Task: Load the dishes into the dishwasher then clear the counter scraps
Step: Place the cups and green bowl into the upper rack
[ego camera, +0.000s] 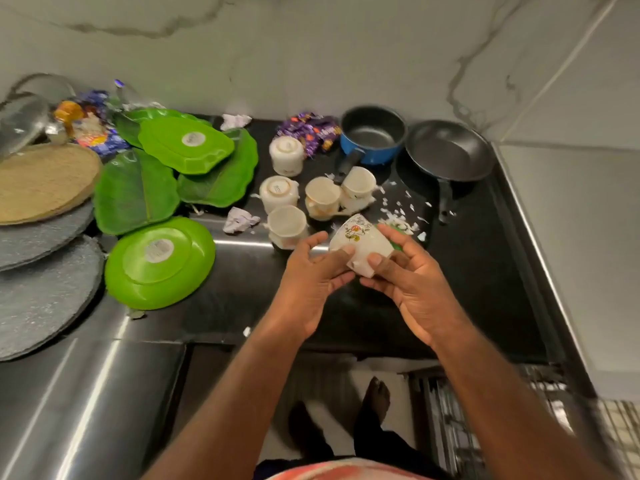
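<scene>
Floral teacup [360, 239], tilted on its side, held over the black bench [478, 271] between both hands: the left hand [311, 271] pinches its near wall, the right hand [412, 285] curls round its base. White cups [287, 223] stand just behind; green plates [159, 263] lie left

White floral cup [360, 242] tilted midair, more white cups [322, 199] clustered just behind

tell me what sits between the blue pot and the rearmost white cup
A heap of purple wrappers lies there, as the head view shows.
</scene>
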